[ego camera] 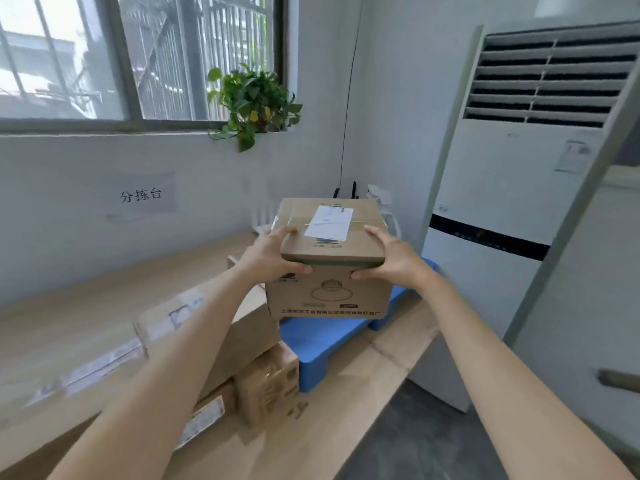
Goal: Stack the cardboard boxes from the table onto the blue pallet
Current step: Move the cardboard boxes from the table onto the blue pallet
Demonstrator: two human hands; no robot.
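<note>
A cardboard box (pixel 329 289) with a lamp drawing on its front and a white label on top is held between both hands over the blue pallet (pixel 322 344). My left hand (pixel 273 254) grips its upper left corner and my right hand (pixel 394 258) grips its upper right corner. Whether the box rests on the pallet or hovers just above it, I cannot tell. On the wooden table (pixel 104 299), left of the pallet, lies a long flat box (pixel 194 341), and a small taped box (pixel 268 386) stands by the pallet's near left corner.
A tall white floor air conditioner (pixel 512 188) stands close on the right. A potted plant (pixel 254 102) sits on the window sill above the table. A paper sign (pixel 141 195) is on the wall. Dark floor (pixel 433 441) lies at the lower right.
</note>
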